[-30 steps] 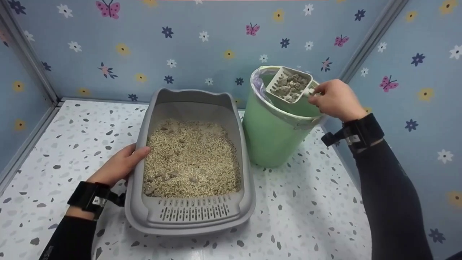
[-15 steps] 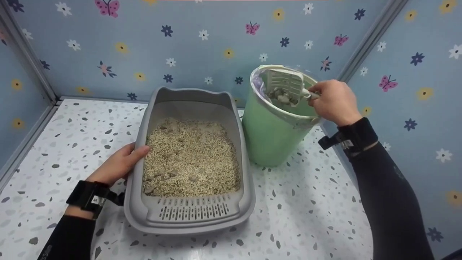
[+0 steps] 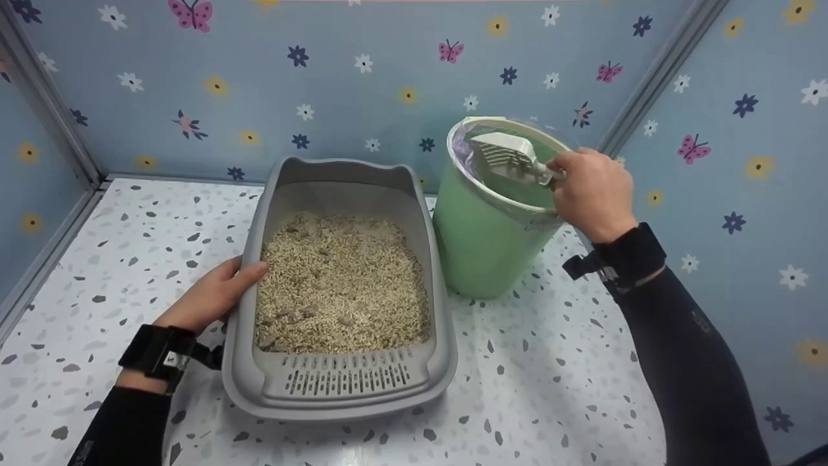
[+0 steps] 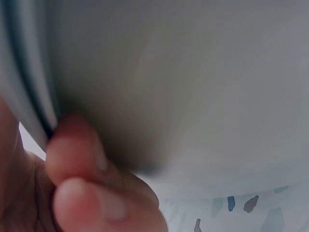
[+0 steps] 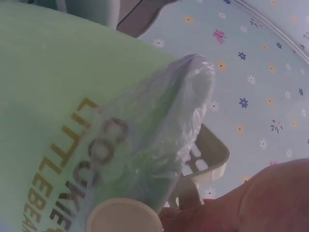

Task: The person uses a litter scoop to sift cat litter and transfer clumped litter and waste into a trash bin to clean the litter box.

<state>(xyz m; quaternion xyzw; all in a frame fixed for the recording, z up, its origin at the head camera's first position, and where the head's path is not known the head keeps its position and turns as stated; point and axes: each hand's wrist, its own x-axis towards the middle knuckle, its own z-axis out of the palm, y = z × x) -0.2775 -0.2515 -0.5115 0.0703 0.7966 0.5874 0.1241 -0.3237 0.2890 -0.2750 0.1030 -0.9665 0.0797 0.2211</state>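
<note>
Grips the pale scoop (image 3: 504, 140) by its handle in the right hand (image 3: 595, 194), fingers curled round it. Tips that scoop on its side within the mouth of the green bin (image 3: 482, 239), just left of the grip, near the purple-tinted liner (image 3: 462, 152). Holds the grey litter tray (image 3: 343, 408) by its side with the left hand (image 3: 217, 291), thumb over the rim, fingers curled beneath it, well left of the right grip. Has pale litter (image 3: 349, 278) between both grips, with darker clumps (image 3: 309, 312) on top. Looks like emptying the scoop into the bin; cannot tell how much lies in it. Probably calls next for turning the scoop further over, perhaps with a small shake, then swinging back left to the tray.

Works over a white, grey-flecked surface (image 3: 530, 369), below both grips. Faces blue panels (image 3: 401, 39) with flowers and butterflies, beyond the grips and along both sides, joined by grey metal posts (image 3: 663, 77). Wears black bands (image 3: 637, 255) on both wrists, just behind each grip.
</note>
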